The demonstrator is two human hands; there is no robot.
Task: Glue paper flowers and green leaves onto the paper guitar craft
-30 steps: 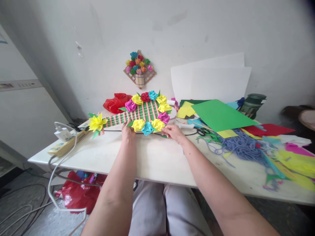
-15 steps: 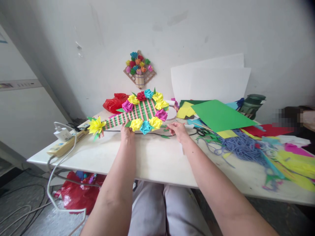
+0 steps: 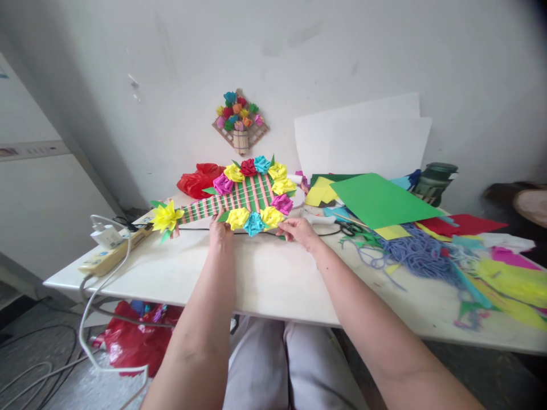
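Note:
A lute-shaped craft piece point(image 3: 245, 196) with a green face, pink strips and pale strings is held tilted above the table. Crumpled paper roses in yellow, blue, red and magenta ring its body, and a yellow paper flower point(image 3: 166, 217) sits at the neck's end. My left hand point(image 3: 221, 232) is closed on its lower edge, where neck meets body; the fingers behind are hidden. My right hand point(image 3: 298, 230) pinches a small green paper leaf, mostly covered by the fingertips, at the lower right edge beside a yellow rose point(image 3: 272, 216).
Right of my hand lie scissors point(image 3: 351, 228), green paper point(image 3: 387, 200), blue yarn point(image 3: 421, 253) and coloured scraps. A dark green bottle point(image 3: 435, 183) stands behind. At left is a power strip point(image 3: 105, 259) with cables. Part of another person point(image 3: 513, 199) shows at far right.
My right hand has moved left with the leaf, from beside the craft piece to its lower right edge. My left hand keeps its hold, and the view has shifted slightly.

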